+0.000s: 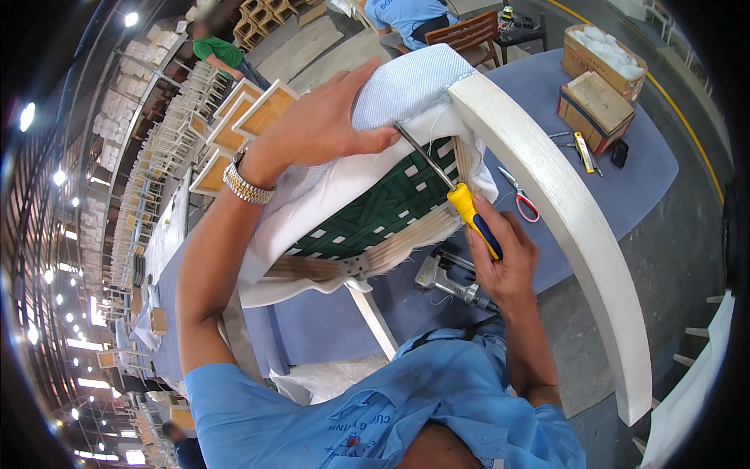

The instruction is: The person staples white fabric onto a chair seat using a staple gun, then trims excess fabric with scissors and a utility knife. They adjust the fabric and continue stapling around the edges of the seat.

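A chair lies tipped on the blue-covered table, its underside with dark green webbing (375,199) facing me. My right hand (504,254) is closed round the yellow and blue handle of a screwdriver (462,203). Its metal tip meets the fabric edge near the white curved leg (562,187). With fingers stretched out, my left hand (332,117) lies flat on the light blue upholstery fabric (418,82), its thumb close to the screwdriver tip. White lining (266,234) hangs loose along the seat's wooden frame.
On the blue table (547,94) lie red-handled scissors (522,197), a staple gun (453,279) and a yellow cutter (583,152). Two cardboard boxes (598,113) stand at the far right, one with white stuffing. Ahead, a person in blue (406,16) works; another in green (219,51) stands by stacked chair frames.
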Tool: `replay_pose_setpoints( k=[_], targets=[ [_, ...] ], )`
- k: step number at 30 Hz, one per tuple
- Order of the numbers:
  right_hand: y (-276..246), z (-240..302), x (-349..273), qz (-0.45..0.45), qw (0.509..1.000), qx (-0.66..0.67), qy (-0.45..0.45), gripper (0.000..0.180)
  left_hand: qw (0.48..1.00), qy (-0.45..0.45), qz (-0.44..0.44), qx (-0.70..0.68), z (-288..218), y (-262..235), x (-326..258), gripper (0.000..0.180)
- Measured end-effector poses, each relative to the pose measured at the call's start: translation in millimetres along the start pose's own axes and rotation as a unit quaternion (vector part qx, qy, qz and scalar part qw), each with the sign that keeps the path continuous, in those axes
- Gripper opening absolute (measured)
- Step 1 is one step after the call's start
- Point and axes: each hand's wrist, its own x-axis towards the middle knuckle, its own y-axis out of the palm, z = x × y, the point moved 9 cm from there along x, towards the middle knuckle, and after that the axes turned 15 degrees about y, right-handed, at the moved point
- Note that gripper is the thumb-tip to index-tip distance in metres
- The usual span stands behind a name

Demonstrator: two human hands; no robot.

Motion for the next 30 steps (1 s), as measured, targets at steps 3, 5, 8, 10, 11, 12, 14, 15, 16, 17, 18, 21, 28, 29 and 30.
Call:
replay_pose_setpoints(
  k=[3,5,8,10,11,12,14,15,16,17,18,21,28,29,30],
  targets=[
    [-9.1,10.6,6.9,0.004,0.998,-0.041,-0.053,0.054,1.0,-0.009,0.025,-0.008,-4.0,0.5,1.6,0.098],
    [-9.4,12.7,10.9,0.006,0.996,-0.046,-0.082,0.053,0.999,-0.021,0.042,-0.006,-5.7,2.6,-0.8,0.098],
    [2.6,-6.6,16.2,0.045,0.997,0.064,-0.013,0.049,0.999,-0.017,0.032,0.015,-5.4,4.1,0.1,0.099],
    [13.0,-21.6,16.9,0.06,0.992,0.112,0.027,0.046,1.0,0.0,0.011,0.029,-4.8,3.8,-0.6,0.1],
    [15.9,-24.9,16.4,0.057,0.993,0.104,0.026,0.044,1.0,-0.001,0.008,0.028,-4.9,3.6,-1.4,0.1],
    [19.0,-27.7,16.5,0.053,0.994,0.095,0.025,0.043,1.0,-0.002,0.005,0.027,-5.5,3.9,-1.3,0.1],
    [27.3,-32.9,17.6,0.059,0.989,0.129,0.03,0.043,1.0,0.006,0.002,0.029,-6.3,2.9,0.3,0.1],
    [31.0,-35.2,18.6,0.061,0.987,0.146,0.032,0.043,0.999,0.012,0.001,0.032,-6.5,2.1,1.2,0.1],
    [34.1,-37.6,17.8,0.061,0.987,0.145,0.034,0.043,0.999,0.016,0.0,0.033,-7.2,2.8,-0.2,0.1],
    [36.6,-40.2,17.1,0.06,0.987,0.144,0.037,0.043,0.999,0.009,0.005,0.032,-6.8,3.5,-1.2,0.1],
    [39.3,-42.5,16.5,0.059,0.987,0.143,0.039,0.043,0.999,0.003,0.009,0.032,-7.2,3.2,-1.5,0.1],
    [49.1,-47.3,18.2,0.077,0.979,0.18,0.05,0.045,0.999,0.005,0.004,0.043,-6.9,2.5,-2.7,0.1],
    [65.6,-55.5,18.7,0.06,0.976,0.209,0.015,0.044,0.999,-0.017,0.031,0.005,-4.3,4.8,-1.9,0.098],
    [71.4,-62.3,18.1,0.078,0.969,0.229,0.037,0.043,0.999,-0.014,0.03,0.005,-5.0,4.7,-1.8,0.098],
    [77.8,-68.8,17.2,0.097,0.962,0.249,0.059,0.043,1.0,-0.011,0.029,0.004,-5.3,4.8,-1.3,0.098]
  ],
)
